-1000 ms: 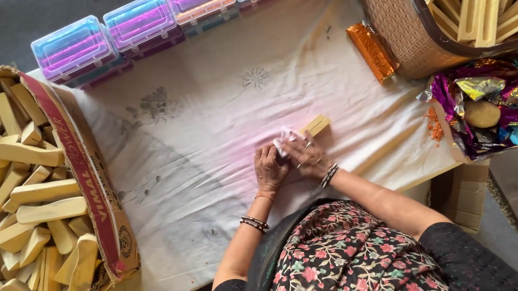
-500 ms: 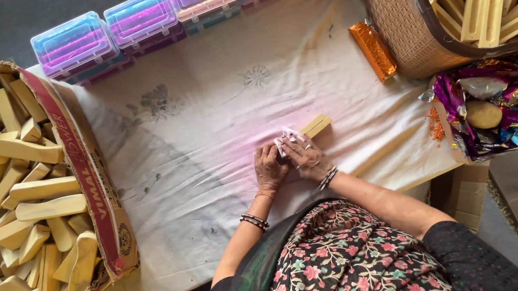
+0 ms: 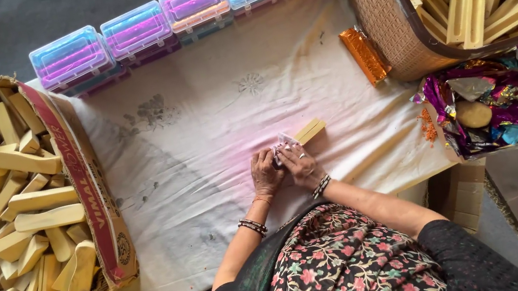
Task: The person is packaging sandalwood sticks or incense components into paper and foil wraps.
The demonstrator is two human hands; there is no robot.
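You're still gripping that small wrapper (image 3: 284, 142) with both your left hand (image 3: 266, 173) and right hand (image 3: 300, 163), nothing's moving, wooden block (image 3: 310, 131) touching.

Both hands, left hand (image 3: 266, 174) and right hand (image 3: 300, 163), press a wooden block (image 3: 308, 131) on white cloth (image 3: 203, 148).

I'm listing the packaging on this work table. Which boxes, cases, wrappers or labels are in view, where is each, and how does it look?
Open brown cardboard box: left edge, red-printed flap, full of pale wooden pieces.
Clear plastic cases: row along the far edge, blue and pink lids.
Orange foil packet: right of centre, long, flat.
Woven brown basket: top right, holding wooden pieces.
Shiny purple wrappers: right, crumpled heap.
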